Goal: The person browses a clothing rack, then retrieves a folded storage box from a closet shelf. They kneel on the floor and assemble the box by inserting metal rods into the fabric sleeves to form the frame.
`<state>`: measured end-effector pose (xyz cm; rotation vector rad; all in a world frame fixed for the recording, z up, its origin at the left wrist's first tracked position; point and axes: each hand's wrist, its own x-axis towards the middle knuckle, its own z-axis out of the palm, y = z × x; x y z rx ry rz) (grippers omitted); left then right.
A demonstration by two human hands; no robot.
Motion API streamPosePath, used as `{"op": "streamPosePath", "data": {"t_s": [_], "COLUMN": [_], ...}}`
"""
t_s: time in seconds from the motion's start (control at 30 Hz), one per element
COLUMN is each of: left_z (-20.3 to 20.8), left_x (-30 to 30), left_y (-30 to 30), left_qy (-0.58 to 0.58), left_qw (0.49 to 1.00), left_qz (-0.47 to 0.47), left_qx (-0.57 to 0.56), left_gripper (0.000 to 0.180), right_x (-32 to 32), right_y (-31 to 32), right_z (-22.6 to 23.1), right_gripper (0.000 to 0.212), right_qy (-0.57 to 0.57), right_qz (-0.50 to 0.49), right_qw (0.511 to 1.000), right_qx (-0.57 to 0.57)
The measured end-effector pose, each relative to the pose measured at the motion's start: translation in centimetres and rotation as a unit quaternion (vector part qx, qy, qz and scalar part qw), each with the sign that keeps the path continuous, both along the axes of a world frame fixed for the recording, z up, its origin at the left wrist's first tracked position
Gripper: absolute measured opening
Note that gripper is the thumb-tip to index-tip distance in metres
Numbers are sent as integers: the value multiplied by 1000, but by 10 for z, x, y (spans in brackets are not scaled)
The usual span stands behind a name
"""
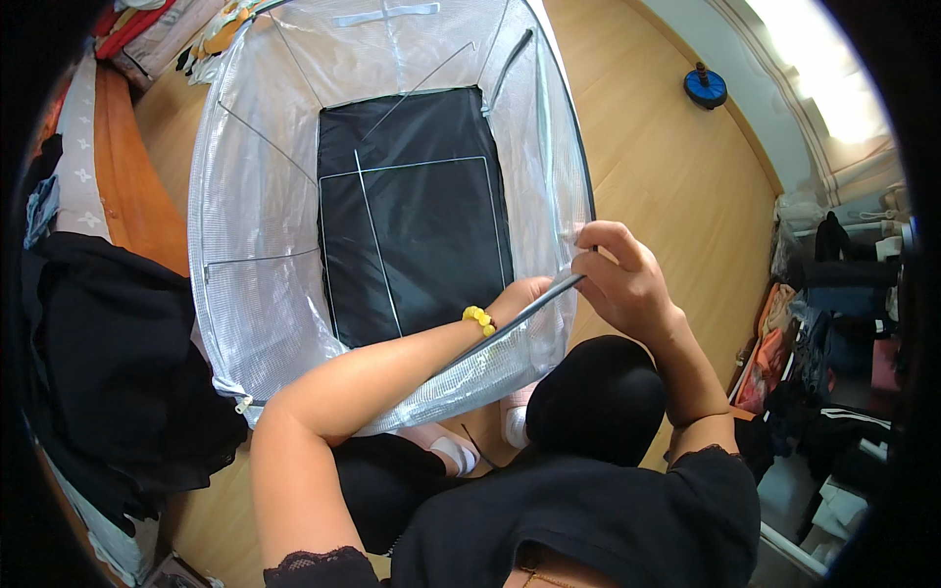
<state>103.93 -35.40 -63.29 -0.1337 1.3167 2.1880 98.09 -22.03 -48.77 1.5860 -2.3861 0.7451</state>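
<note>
A large see-through mesh storage bag [257,176] stands unzipped in front of me, with clear walls, a dark-edged rim and a black bottom panel [421,225]. Thin metal rods [374,240] lie across the bottom and lean along the walls. My right hand [627,279] pinches the rim at the near right corner between thumb and fingers. Reaching over the near side, my left hand [524,294] is inside the bag by that same corner; its fingers are mostly hidden, so its grip cannot be made out. A yellow bracelet [478,318] circles my left wrist.
Black cloth [118,363] is heaped at the left, beside an orange surface [132,167]. A blue ab wheel [705,86] sits on the wooden floor [667,176] at the far right. Folded clothes and shelving [843,294] line the right side. My knees are close to the bag's near wall.
</note>
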Motion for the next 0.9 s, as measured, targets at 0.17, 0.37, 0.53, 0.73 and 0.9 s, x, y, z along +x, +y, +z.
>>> {"op": "streamPosePath", "data": {"t_s": [0.17, 0.37, 0.53, 0.73, 0.9], "left_z": [10, 6, -11, 5, 7], "left_x": [-30, -72, -86, -91, -93], "left_y": [-5, 9, 16, 28, 27], "left_qy": [92, 139, 140, 109, 108], "left_qw": [994, 988, 986, 990, 989], "left_qz": [-7, 67, 53, 85, 100], "left_qx": [-63, 11, -76, -7, 2], "left_gripper": [14, 18, 22, 27, 20], "right_x": [-15, -13, -13, -9, -5], "right_y": [0, 7, 14, 44, 36], "right_z": [20, 31, 13, -53, -83], "right_gripper": [21, 48, 57, 55, 58], "right_qy": [7, -81, -3, 39, 54], "right_qz": [2, 25, -35, -94, -218], "right_qw": [996, 962, 946, 988, 970], "right_qx": [85, 261, 323, 115, 89]}}
